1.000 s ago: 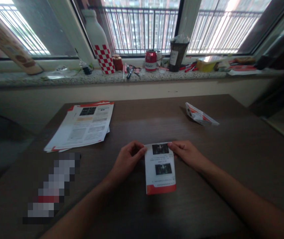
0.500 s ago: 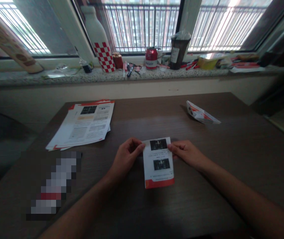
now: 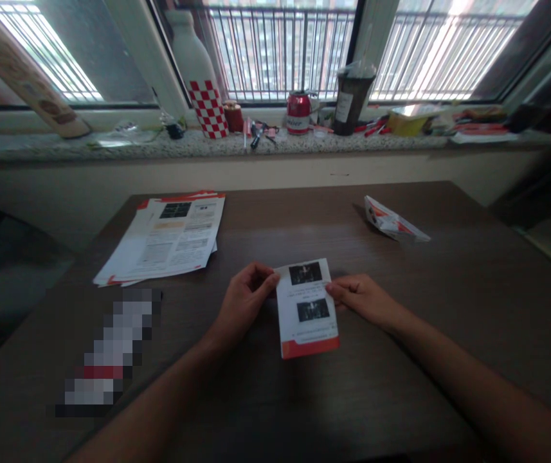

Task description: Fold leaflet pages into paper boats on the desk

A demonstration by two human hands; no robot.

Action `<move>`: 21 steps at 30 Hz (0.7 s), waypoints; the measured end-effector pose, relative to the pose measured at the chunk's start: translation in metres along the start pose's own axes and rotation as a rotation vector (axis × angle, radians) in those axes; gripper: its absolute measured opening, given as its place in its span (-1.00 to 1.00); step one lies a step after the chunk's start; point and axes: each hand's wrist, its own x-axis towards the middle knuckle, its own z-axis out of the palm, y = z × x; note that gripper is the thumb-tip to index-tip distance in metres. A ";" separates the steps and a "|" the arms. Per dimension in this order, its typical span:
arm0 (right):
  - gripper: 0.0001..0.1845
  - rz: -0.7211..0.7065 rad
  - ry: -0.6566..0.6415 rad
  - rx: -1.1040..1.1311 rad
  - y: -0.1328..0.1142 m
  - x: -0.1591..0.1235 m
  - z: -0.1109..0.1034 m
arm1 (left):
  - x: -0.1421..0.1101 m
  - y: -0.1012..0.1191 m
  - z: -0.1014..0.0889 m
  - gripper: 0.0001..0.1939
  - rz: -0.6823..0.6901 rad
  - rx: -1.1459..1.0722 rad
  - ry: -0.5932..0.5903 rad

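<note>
Between my hands is a folded sheet of paper [image 3: 307,331], white with two dark printed pictures and a red band along its near edge. The print on it looks upside down from here. My left hand [image 3: 251,292] pinches its upper left corner between thumb and fingers. On the other side, my right hand [image 3: 359,296] grips the right edge, a little below the top corner. The paper appears held just above the brown table [image 3: 275,411].
A stack of printed sheets [image 3: 173,241] lies at the table's far left. Nearer sits a pixelated long object [image 3: 111,354]. A folded paper piece [image 3: 393,222] stands at far right. On the windowsill are a checkered bottle [image 3: 207,106], a red can [image 3: 298,114] and a dark cup [image 3: 351,103].
The folded paper's near edge has moved up and away from me, and the paper has tilted slightly. My right hand now sits lower along its edge. The view has shifted a little.
</note>
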 end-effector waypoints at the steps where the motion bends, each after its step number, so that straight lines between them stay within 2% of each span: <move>1: -0.51 0.007 -0.006 0.010 0.001 0.000 0.000 | 0.000 0.000 0.000 -0.77 0.001 -0.006 0.007; 16: -0.49 -0.060 0.078 -0.142 0.001 0.001 -0.001 | 0.001 -0.005 0.001 -0.69 -0.064 -0.130 -0.034; 21: -0.49 -0.086 0.131 -0.154 -0.001 0.001 -0.003 | 0.002 -0.009 0.001 -0.66 -0.079 -0.120 -0.134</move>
